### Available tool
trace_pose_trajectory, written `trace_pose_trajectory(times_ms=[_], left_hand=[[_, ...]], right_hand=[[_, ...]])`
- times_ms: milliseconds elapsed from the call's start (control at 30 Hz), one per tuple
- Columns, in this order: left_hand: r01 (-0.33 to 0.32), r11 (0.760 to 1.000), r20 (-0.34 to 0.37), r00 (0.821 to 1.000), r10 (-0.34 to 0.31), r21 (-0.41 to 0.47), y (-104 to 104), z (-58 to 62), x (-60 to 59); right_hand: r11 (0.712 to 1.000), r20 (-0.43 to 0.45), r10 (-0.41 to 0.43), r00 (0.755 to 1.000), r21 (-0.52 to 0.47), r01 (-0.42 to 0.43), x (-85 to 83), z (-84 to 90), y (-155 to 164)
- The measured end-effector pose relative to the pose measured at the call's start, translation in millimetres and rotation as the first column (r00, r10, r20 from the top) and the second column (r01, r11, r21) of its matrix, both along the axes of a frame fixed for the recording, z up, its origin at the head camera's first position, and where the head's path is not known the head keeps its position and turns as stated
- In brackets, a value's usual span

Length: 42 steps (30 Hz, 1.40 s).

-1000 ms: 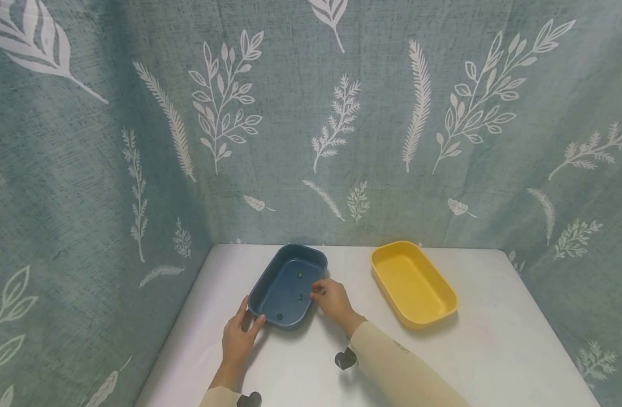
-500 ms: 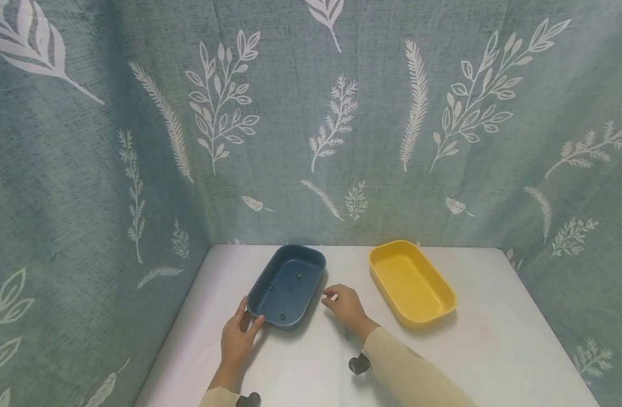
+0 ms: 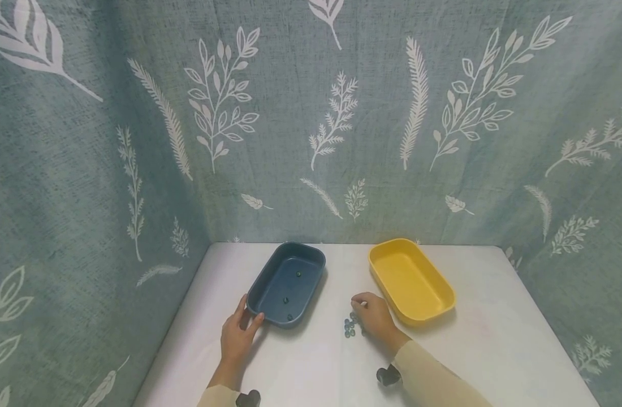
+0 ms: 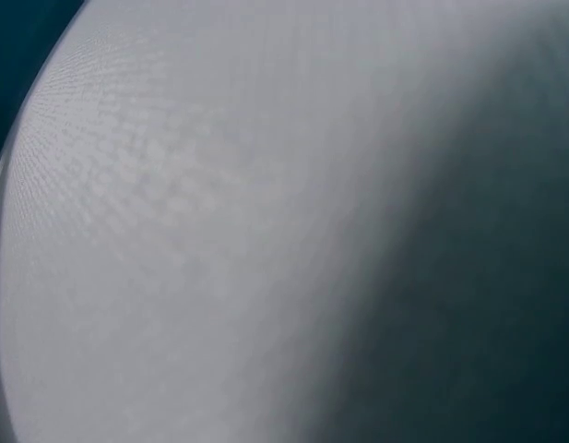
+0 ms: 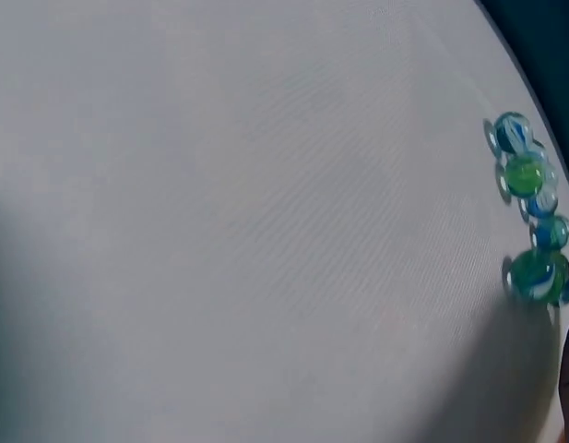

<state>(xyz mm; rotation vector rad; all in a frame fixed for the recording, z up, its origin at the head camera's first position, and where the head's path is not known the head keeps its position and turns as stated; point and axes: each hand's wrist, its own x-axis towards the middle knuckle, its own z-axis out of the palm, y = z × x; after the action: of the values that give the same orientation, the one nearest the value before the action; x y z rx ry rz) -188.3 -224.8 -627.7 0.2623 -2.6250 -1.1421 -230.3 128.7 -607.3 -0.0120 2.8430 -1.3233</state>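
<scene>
Small glass marbles [image 3: 349,327] clustered on the white table [image 3: 469,345], between the blue tray [image 3: 288,284] and the yellow tray [image 3: 410,281], just left of the right hand [image 3: 374,316]. Likely hard, smooth, slippery and quick to roll, so best pinched singly at the sides. Right fingers curled over the cluster, grip not discernible; left hand [image 3: 238,336] holding the blue tray's near-left corner, thumb on the rim.

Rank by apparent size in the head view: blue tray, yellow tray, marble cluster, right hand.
1. Yellow tray and blue tray: look about alike, so no ranking between them.
2. Right hand.
3. Marble cluster, smallest.
</scene>
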Motion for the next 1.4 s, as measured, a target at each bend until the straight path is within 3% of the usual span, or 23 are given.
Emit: trace_pose_trajectory(times_ms=[267, 600, 900, 1167, 1400], left_hand=[[-0.001, 1.0, -0.006, 1.0, 0.001, -0.002, -1, 1.2, -1.1], [0.002, 1.0, 0.013, 1.0, -0.002, 0.007, -2, 0.1, -1.6], [0.015, 1.0, -0.026, 1.0, -0.014, 0.022, -2, -1.5, -1.9], [0.02, 0.999, -0.038, 0.999, -0.019, 0.028, -1, 0.0, -2.0], [-0.007, 1.0, -0.012, 1.0, 0.007, 0.005, -1, -3.2, -1.7]], right_hand=[[0.998, 0.039, -0.062, 0.997, 0.006, 0.062, 12.3, -3.8, 12], [0.997, 0.035, -0.07, 0.997, 0.022, 0.069, 28.8, -4.6, 17], [0.996, 0.001, -0.05, 0.999, 0.068, 0.05, 35.4, -10.0, 17], [0.99, 0.025, -0.031, 0.999, 0.139, 0.027, 40.0, -7.4, 16], [0.983, 0.033, -0.005, 0.999, 0.184, -0.001, 41.4, -3.8, 16]])
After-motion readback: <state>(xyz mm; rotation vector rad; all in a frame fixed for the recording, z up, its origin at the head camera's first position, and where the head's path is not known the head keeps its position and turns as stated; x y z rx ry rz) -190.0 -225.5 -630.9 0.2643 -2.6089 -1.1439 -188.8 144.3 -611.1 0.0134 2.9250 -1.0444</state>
